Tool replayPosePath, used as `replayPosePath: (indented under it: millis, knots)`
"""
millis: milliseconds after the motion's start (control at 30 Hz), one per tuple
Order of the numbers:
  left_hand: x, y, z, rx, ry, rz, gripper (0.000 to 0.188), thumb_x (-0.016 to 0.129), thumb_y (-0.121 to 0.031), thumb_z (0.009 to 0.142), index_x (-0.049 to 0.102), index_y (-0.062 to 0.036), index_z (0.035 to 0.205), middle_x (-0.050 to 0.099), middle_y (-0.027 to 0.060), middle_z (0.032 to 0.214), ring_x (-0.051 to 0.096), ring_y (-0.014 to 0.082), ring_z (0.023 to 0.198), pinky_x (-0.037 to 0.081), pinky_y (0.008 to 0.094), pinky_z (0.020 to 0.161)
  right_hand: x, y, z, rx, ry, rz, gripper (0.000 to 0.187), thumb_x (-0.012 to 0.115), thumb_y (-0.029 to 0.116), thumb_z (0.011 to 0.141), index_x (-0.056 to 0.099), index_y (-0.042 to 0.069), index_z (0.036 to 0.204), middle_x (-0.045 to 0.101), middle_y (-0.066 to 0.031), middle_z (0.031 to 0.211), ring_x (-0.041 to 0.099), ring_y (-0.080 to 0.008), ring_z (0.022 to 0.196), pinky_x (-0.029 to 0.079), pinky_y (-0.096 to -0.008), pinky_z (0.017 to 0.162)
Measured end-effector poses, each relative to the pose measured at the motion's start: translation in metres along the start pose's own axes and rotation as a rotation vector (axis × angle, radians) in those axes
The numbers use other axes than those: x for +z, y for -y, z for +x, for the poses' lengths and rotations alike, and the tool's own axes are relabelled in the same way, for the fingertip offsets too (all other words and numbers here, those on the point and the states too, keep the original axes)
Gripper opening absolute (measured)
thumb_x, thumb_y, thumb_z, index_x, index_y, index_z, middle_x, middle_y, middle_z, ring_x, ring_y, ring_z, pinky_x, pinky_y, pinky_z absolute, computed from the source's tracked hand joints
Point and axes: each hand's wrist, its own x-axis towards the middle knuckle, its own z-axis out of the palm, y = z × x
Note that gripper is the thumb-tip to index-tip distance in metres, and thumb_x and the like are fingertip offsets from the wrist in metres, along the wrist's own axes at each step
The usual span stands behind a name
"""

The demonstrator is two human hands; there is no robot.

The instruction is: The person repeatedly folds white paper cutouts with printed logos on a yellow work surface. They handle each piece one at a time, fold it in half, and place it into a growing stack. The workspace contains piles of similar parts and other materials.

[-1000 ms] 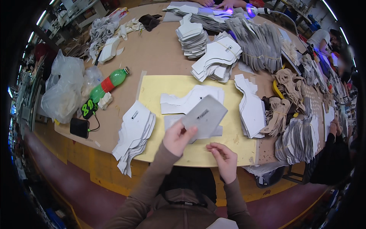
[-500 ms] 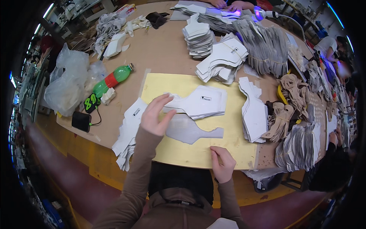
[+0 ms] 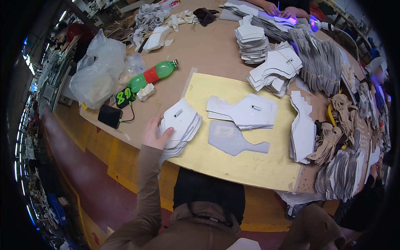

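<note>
My left hand (image 3: 154, 134) is at the left edge of a stack of white cut pieces (image 3: 181, 124) by the table's near edge. Its thumb lies over the stack and its fingers go around the side, closed on it. Of my right arm only the bent brown sleeve (image 3: 315, 229) shows at the lower right; the hand is out of sight. On a yellow sheet (image 3: 250, 171) lies another pile of white pieces (image 3: 243, 109) with a small printed mark. Just below that pile is a single flat grey piece (image 3: 233, 138) with a narrow tail.
A third white stack (image 3: 302, 129) stands at the sheet's right edge, beside beige strap bundles (image 3: 343, 110). Grey bundles (image 3: 318, 60) fill the far right. At left are a green bottle (image 3: 154, 76), a plastic bag (image 3: 98, 71) and a black phone-like device (image 3: 110, 116). Another person's hands (image 3: 279, 10) work under a lamp.
My left hand has gone from the pile on the yellow sheet to the left stack and closed on it. My right hand has drawn back out of view. The whole view has shifted.
</note>
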Motion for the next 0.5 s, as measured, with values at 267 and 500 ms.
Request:
replayPosePath:
  millis: [267, 500]
  knots:
    - [0.020, -0.012, 0.009, 0.166, -0.211, 0.134, 0.048, 0.076, -0.022, 0.089, 0.063, 0.0019, 0.128, 0.054, 0.0226, 0.142, 0.052, 0.0372, 0.132, 0.041, 0.0431, 0.111, 0.005, -0.001, 0.057, -0.129, 0.186, 0.072, 0.031, 0.074, 0.000, 0.081, 0.068, -0.001, 0.112, 0.074, -0.0153, 0.102, 0.070, -0.0307, 0.088, 0.056, -0.0406, 0.077]
    - [0.005, -0.065, -0.003, 0.009, -0.141, -0.648, 0.027, 0.075, -0.015, 0.093, 0.071, 0.0043, 0.112, 0.074, 0.0088, 0.092, 0.068, 0.0127, 0.086, 0.054, 0.0281, 0.083, 0.002, 0.007, 0.060, -0.147, 0.225, 0.079, 0.033, 0.075, 0.002, 0.081, 0.068, -0.001, 0.113, 0.074, -0.0152, 0.102, 0.070, -0.0303, 0.088, 0.056, -0.0406, 0.077]
